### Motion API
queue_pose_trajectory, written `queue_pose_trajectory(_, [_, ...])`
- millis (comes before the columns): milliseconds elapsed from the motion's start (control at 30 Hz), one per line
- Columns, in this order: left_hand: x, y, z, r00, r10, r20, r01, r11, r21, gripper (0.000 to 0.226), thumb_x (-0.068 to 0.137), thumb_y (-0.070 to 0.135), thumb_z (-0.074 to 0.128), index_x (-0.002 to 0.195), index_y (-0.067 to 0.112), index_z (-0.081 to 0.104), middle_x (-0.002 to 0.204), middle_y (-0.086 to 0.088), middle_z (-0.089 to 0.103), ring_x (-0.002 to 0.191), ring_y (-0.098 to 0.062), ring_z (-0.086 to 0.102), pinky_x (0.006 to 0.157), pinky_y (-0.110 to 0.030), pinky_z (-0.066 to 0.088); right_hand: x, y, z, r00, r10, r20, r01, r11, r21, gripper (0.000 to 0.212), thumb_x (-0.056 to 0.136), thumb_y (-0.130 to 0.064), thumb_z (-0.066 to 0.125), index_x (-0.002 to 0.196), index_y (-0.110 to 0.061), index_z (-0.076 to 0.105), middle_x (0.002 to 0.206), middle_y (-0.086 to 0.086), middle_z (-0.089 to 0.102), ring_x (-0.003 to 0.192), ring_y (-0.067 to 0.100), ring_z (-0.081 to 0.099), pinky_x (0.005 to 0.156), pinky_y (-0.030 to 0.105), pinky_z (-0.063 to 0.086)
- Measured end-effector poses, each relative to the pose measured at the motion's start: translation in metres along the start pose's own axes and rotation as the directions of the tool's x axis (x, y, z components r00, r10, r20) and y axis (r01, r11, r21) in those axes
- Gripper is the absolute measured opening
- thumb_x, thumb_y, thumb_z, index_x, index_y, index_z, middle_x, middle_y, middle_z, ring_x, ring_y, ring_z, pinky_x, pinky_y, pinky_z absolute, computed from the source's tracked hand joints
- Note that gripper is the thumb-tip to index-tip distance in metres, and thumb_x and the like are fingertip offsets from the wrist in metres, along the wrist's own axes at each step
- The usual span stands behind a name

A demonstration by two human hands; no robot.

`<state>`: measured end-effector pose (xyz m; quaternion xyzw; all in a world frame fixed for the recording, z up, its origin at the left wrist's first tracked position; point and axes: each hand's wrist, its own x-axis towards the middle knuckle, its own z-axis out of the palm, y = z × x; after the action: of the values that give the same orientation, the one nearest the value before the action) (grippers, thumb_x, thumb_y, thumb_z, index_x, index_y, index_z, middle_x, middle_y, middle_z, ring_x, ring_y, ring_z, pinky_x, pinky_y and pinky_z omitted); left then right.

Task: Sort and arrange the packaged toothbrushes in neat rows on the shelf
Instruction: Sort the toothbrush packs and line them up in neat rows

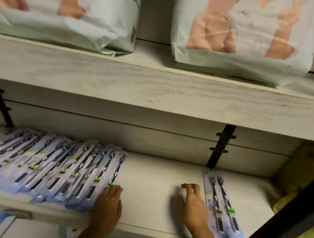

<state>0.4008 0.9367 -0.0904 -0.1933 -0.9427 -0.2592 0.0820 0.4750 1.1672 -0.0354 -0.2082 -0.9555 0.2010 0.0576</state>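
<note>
Neither hand grips anything: the left hand (pixel 110 202) lies flat, fingers straight, on the end pack of the overlapping row of toothbrush packs (pixel 45 170), well to the left of the black bracket (pixel 220 147) on the back wall. The right hand (pixel 193 205) rests on the shelf (pixel 154 178) with loosely bent fingers, below and a little left of that bracket. Straight below the bracket's foot lies a single toothbrush pack (pixel 221 203) holding two dark brushes, its left edge touching or just beside the right hand; blur hides which. Above the bracket, on the upper shelf (pixel 156 86), stand two pale bags (pixel 242 40) printed with babies. A dark slanted bar (pixel 289 212) crosses to the right of the bracket.
</note>
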Motion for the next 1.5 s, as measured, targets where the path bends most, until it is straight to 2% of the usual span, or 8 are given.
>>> queue_pose_trajectory(433, [0.015, -0.033, -0.011, 0.997, 0.070, 0.014, -0.070, 0.919, 0.389, 0.065, 0.043, 0.031, 0.090, 0.099, 0.002, 0.071, 0.099, -0.014, 0.072, 0.092, -0.028, 0.069, 0.078, -0.041, 0.055, -0.031, -0.058, 0.010, 0.973, -0.171, 0.155, 0.160, 0.984, 0.080, 0.034, 0.095, -0.033, 0.048, 0.128, -0.029, 0.043, 0.137, -0.008, 0.030, 0.099, 0.015, 0.060, 0.077, 0.025, 0.045])
queue_pose_trajectory(700, [0.015, -0.049, -0.022, 0.999, -0.004, 0.037, -0.011, 0.911, 0.412, 0.087, 0.096, 0.052, -0.001, 0.098, 0.002, 0.070, 0.096, -0.015, 0.072, 0.091, -0.030, 0.069, 0.077, -0.042, 0.056, -0.037, -0.058, 0.010, 0.970, -0.144, 0.197, 0.131, 0.988, 0.076, 0.037, 0.094, -0.031, 0.051, 0.130, -0.030, 0.042, 0.139, -0.010, 0.027, 0.098, 0.011, 0.060, 0.085, 0.023, 0.048])
queue_pose_trajectory(833, [0.020, -0.051, -0.019, 0.998, -0.065, -0.008, 0.063, 0.914, 0.400, 0.085, 0.094, 0.057, 0.006, 0.092, 0.002, 0.071, 0.090, -0.016, 0.071, 0.088, -0.033, 0.068, 0.076, -0.043, 0.056, -0.039, -0.058, 0.009, 0.971, -0.141, 0.194, 0.129, 0.989, 0.075, 0.037, 0.094, -0.030, 0.052, 0.129, -0.030, 0.042, 0.140, -0.010, 0.027, 0.098, 0.011, 0.060, 0.084, 0.023, 0.047])
queue_pose_trajectory(1000, [0.029, -0.038, -0.019, 0.994, -0.110, -0.002, 0.103, 0.923, 0.370, 0.043, 0.059, 0.034, 0.084, 0.078, 0.000, 0.065, 0.074, -0.017, 0.062, 0.072, -0.031, 0.061, 0.066, -0.039, 0.054, -0.039, -0.058, 0.010, 0.973, -0.140, 0.184, 0.126, 0.988, 0.088, 0.038, 0.093, -0.029, 0.054, 0.129, -0.030, 0.043, 0.140, -0.010, 0.027, 0.099, 0.011, 0.060, 0.086, 0.024, 0.049])
queue_pose_trajectory(1133, [0.025, -0.039, -0.010, 0.993, -0.120, -0.022, 0.118, 0.907, 0.405, 0.048, 0.078, 0.043, 0.062, 0.085, -0.005, 0.066, 0.083, -0.022, 0.065, 0.080, -0.036, 0.063, 0.074, -0.043, 0.055, -0.038, -0.057, 0.011, 0.973, -0.146, 0.181, 0.131, 0.987, 0.092, 0.038, 0.093, -0.030, 0.054, 0.129, -0.030, 0.042, 0.140, -0.010, 0.026, 0.099, 0.011, 0.059, 0.088, 0.024, 0.050])
queue_pose_trajectory(1233, [0.019, -0.029, -0.008, 0.995, -0.096, -0.028, 0.100, 0.937, 0.335, 0.078, 0.095, 0.047, 0.008, 0.090, -0.005, 0.066, 0.088, -0.021, 0.066, 0.083, -0.034, 0.065, 0.076, -0.041, 0.055, -0.037, -0.057, 0.014, 0.973, -0.156, 0.172, 0.138, 0.984, 0.115, 0.035, 0.093, -0.030, 0.053, 0.127, -0.030, 0.044, 0.137, -0.012, 0.029, 0.095, 0.010, 0.059, 0.085, 0.023, 0.049])
queue_pose_trajectory(1367, [0.004, 0.017, -0.021, 0.998, -0.063, -0.031, 0.064, 0.998, 0.028, 0.044, 0.084, 0.040, 0.052, 0.103, 0.001, 0.062, 0.096, -0.008, 0.064, 0.080, -0.015, 0.064, 0.065, -0.014, 0.050, -0.032, -0.062, 0.020, 0.979, -0.103, 0.174, 0.023, 0.911, 0.411, 0.025, 0.094, -0.037, 0.050, 0.118, -0.029, 0.053, 0.128, -0.012, 0.047, 0.088, 0.007, 0.059, 0.089, 0.024, 0.049])
queue_pose_trajectory(1500, [-0.007, 0.052, -0.020, 0.999, -0.038, -0.006, 0.034, 0.937, -0.348, 0.052, 0.083, 0.029, 0.063, 0.126, 0.013, 0.039, 0.114, 0.010, 0.044, 0.099, -0.004, 0.052, 0.074, -0.005, 0.041, -0.029, -0.073, 0.011, 0.941, -0.001, 0.339, -0.286, 0.533, 0.796, 0.015, 0.096, -0.034, 0.047, 0.098, -0.025, 0.058, 0.105, 0.002, 0.066, 0.087, 0.013, 0.065, 0.078, 0.026, 0.053])
